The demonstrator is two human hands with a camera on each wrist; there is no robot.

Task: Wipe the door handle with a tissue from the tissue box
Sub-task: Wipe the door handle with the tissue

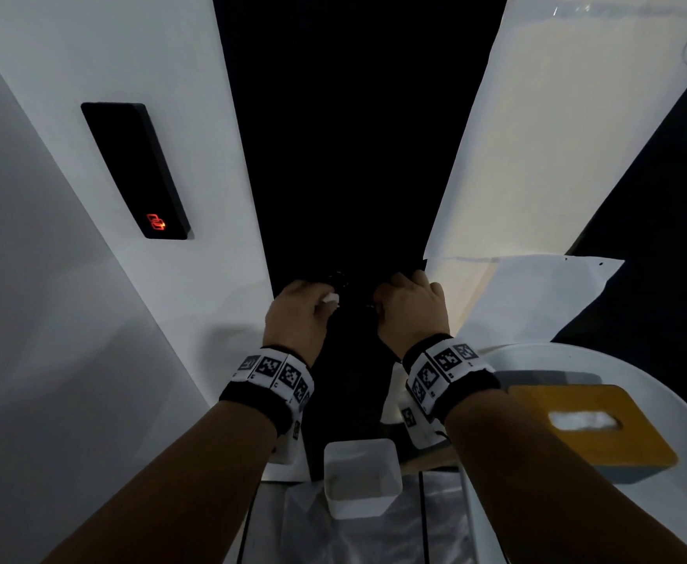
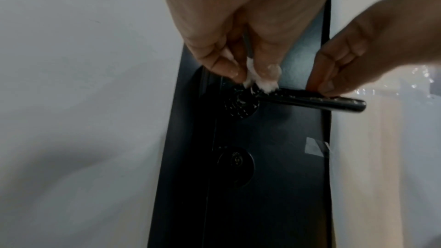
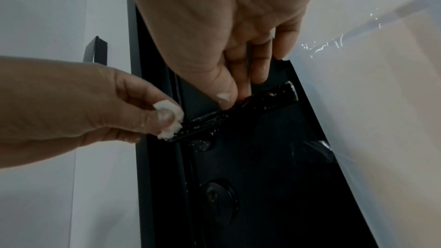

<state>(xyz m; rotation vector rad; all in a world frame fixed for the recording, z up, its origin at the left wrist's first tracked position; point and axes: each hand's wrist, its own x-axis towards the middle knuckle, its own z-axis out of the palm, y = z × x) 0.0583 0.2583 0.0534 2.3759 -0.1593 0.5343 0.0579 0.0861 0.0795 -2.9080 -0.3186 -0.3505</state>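
Pinching a wadded tissue, the left hand sits at the dark door's edge, the right hand just beside it. From the left wrist, the door handle runs sideways away from the tissue, toward the right fingers. From the right wrist, those fingers curl onto the lever's far half.

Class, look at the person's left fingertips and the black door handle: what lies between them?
A small white tissue wad, pinched by the left hand and pressed on the door handle near its round base; the left wrist view shows it.
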